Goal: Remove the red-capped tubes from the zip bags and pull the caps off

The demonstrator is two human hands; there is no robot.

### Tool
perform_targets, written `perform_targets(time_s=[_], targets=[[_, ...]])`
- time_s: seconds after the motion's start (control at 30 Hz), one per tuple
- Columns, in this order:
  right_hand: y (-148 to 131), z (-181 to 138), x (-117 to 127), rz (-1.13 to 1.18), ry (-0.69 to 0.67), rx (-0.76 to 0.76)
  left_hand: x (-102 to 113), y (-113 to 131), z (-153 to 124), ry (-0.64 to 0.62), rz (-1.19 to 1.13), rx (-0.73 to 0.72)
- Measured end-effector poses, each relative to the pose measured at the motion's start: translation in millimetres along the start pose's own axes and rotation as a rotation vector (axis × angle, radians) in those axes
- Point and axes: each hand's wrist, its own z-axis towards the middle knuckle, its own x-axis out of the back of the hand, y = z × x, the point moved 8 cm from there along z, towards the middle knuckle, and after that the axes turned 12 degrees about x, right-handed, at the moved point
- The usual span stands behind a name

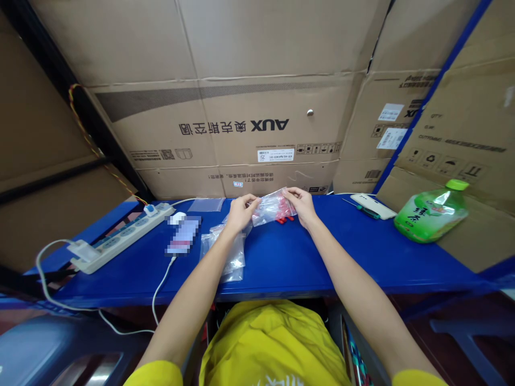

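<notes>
Both my hands hold one small clear plastic bag with red pieces inside, just above the blue shelf top. My left hand pinches its left end and my right hand pinches its right end. A few loose red pieces lie on the blue surface under the bag. A pile of empty clear bags sits below my left wrist, and another flat clear bag lies further back to the left.
A white power strip with cables lies at the left, a phone on a white charging cable beside it. A green tea bottle lies at the right, near a white device and a screwdriver. Cardboard boxes wall the back.
</notes>
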Motion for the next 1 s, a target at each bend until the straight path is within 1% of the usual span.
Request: perform_targets(time_s=[0.07,0.17,0.37,0.43,0.53,0.63,0.73,0.87,1.0], targets=[[-3,0,0,0.011,0.009,0.022,3,2,-2,0.031,0.055,-0.015],[-5,-2,-3,0.011,-0.010,0.020,4,4,-3,0.041,0.133,-0.036],[-6,-6,-8,-0.045,-0.064,-0.036,-4,5,-3,-0.054,0.186,-0.127],[-8,-6,-8,-0.053,-0.072,-0.033,-5,5,-3,-0.060,0.196,-0.135],[-15,-4,-9,-0.070,-0.088,0.029,-3,14,-6,-0.046,0.174,-0.182],[-20,-5,-16,-0.082,-0.143,0.068,-2,28,-11,-0.051,0.112,-0.235],[-23,-11,-29,-0.067,-0.234,0.068,-1,37,-15,-0.059,0.045,-0.217],[-25,-21,-46,-0.049,-0.315,0.056,-1,41,-18,-0.055,0.028,-0.206],[-26,-24,-48,-0.065,-0.315,0.045,-1,38,-16,-0.049,0.019,-0.212]])
